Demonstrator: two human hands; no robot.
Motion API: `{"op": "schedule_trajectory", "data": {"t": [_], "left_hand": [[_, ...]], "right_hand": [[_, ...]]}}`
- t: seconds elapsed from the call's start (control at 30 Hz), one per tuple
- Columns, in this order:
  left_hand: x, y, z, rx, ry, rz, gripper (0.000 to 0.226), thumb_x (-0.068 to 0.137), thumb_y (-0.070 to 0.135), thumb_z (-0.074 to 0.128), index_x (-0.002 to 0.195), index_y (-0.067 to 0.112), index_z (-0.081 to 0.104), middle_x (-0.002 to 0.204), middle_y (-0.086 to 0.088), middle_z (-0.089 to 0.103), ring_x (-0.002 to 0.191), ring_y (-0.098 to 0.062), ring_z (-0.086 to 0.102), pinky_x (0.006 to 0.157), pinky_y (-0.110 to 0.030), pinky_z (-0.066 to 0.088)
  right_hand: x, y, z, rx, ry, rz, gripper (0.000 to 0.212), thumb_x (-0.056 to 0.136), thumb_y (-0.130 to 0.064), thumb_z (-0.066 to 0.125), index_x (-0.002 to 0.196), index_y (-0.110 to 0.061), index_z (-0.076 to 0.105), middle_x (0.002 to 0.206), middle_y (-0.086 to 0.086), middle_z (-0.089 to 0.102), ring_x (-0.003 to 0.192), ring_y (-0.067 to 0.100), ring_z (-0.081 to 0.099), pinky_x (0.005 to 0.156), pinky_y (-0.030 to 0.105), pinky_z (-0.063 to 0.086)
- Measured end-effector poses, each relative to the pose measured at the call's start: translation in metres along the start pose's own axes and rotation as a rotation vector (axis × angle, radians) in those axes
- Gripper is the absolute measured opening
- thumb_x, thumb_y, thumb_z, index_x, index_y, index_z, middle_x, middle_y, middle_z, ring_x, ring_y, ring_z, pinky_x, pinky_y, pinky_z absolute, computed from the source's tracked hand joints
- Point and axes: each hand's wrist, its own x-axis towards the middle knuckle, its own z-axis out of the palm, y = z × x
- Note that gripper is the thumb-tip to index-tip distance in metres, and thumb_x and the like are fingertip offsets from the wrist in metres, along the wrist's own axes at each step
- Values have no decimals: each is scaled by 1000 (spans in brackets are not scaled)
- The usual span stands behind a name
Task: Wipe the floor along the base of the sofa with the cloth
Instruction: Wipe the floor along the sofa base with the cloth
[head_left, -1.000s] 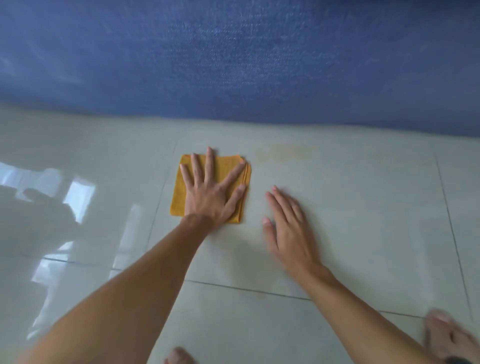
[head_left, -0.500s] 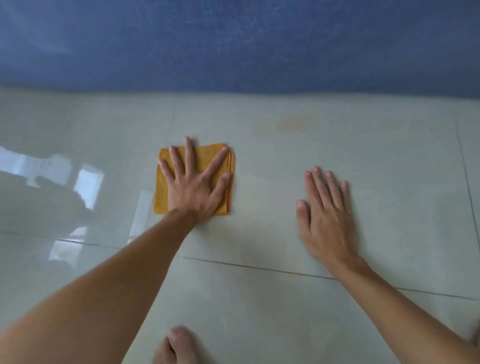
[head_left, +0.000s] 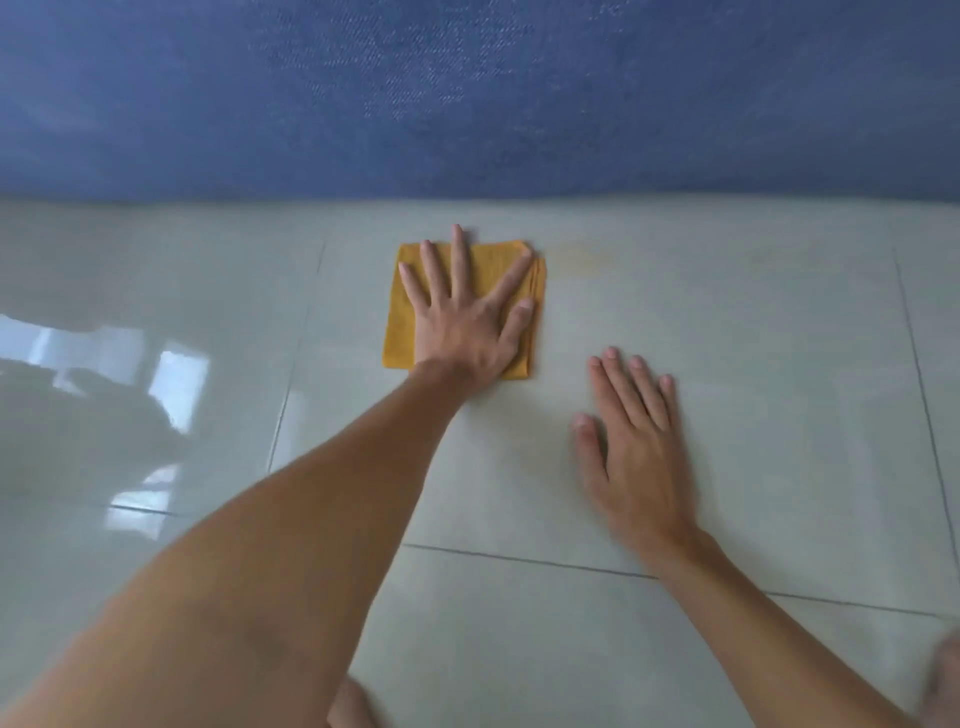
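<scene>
A folded orange cloth (head_left: 400, 332) lies flat on the pale tiled floor (head_left: 753, 364), a short way in front of the base of the blue sofa (head_left: 467, 93). My left hand (head_left: 465, 322) presses down on the cloth with its fingers spread, covering most of it. The middle fingertip reaches just past the cloth's far edge. My right hand (head_left: 631, 441) rests palm-down on the bare floor to the right of the cloth and nearer to me, holding nothing. A faint yellowish mark (head_left: 579, 257) shows on the tile just right of the cloth.
The sofa's fabric front fills the whole top of the view and meets the floor in a straight line. Window light glares off the glossy tiles at the left (head_left: 176, 384). A foot (head_left: 350, 706) shows at the bottom edge, another blurred one (head_left: 943, 675) at bottom right.
My left hand has slid the cloth to the right and closer to the sofa base, up beside the yellowish mark. My right hand shifted right earlier and now stays planted on the floor.
</scene>
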Motion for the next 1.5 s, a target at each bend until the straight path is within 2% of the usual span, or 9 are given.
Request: {"op": "schedule_trajectory", "data": {"t": [0.1, 0.3, 0.6, 0.73, 0.87, 1.0, 1.13, 1.3, 1.5], "left_hand": [[-71, 19, 10, 7, 10, 45, 59, 96, 65, 19, 153, 53, 9, 166, -19, -2, 148, -53, -2, 113, -71, 2], [-148, 29, 24, -10, 32, 49, 60, 95, 67, 24, 152, 55, 11, 166, -19, 0, 148, -53, -2, 113, -72, 6], [-10, -39, 7, 4, 40, -187, 60, 91, 72, 11, 149, 59, 2, 166, -16, -6, 147, -53, -3, 114, -71, -2], [55, -18, 0, 31, 13, -211, 63, 88, 73, 5, 149, 57, 2, 166, -19, -1, 147, -54, -5, 113, -72, -6], [62, 43, -1, 22, -15, -72, 63, 89, 70, 7, 151, 56, 5, 165, -21, 6, 147, -54, -5, 112, -72, -7], [-6, 82, 8, 29, -34, 176, 59, 94, 67, 15, 152, 55, 9, 167, -16, -1, 147, -53, -3, 113, -72, 1], [-114, 58, 17, 33, -43, 296, 58, 95, 68, 20, 152, 55, 13, 167, -13, 2, 149, -51, 0, 113, -71, 8], [-157, -41, 11, 37, -33, -5, 60, 93, 70, 18, 151, 57, 8, 167, -12, -1, 149, -49, -1, 116, -68, 6], [-59, -76, -1, -8, -14, -341, 61, 90, 73, 12, 149, 60, 3, 166, -14, -7, 148, -51, -6, 114, -71, -3]], "right_hand": [[1, 4, -16, 151, 16, 36, 62, 96, -36, 30, 144, -1, 46, 153, 16, 43, 146, 30, 36, 121, 53, 25], [-18, 38, -36, -163, -59, 181, 66, 94, -41, 24, 152, -11, 36, 162, 7, 30, 151, 28, 25, 121, 60, 15], [-26, 61, -12, -235, 8, 141, 63, 98, -42, 26, 156, -17, 26, 165, 2, 22, 153, 25, 19, 122, 59, 12], [-27, 66, -7, -264, 35, 113, 62, 99, -43, 25, 156, -17, 24, 165, 2, 21, 153, 24, 18, 122, 58, 11], [-26, 63, -13, -197, 57, 108, 62, 98, -42, 30, 154, -16, 30, 163, 3, 26, 152, 23, 20, 123, 58, 12], [-26, 70, -30, 209, 179, 185, 57, 97, -33, 37, 148, -8, 43, 160, 10, 33, 151, 25, 26, 124, 54, 15], [-35, 76, -40, -80, 117, 199, 55, 95, -36, 35, 143, -14, 51, 154, 9, 44, 145, 31, 37, 119, 60, 22], [-41, 64, -29, -232, -13, 201, 60, 96, -40, 30, 151, -17, 38, 161, 9, 33, 149, 34, 28, 119, 64, 16], [-41, 72, -18, -263, 59, 180, 59, 98, -40, 32, 152, -17, 36, 161, 9, 31, 149, 35, 27, 119, 64, 15]]}}
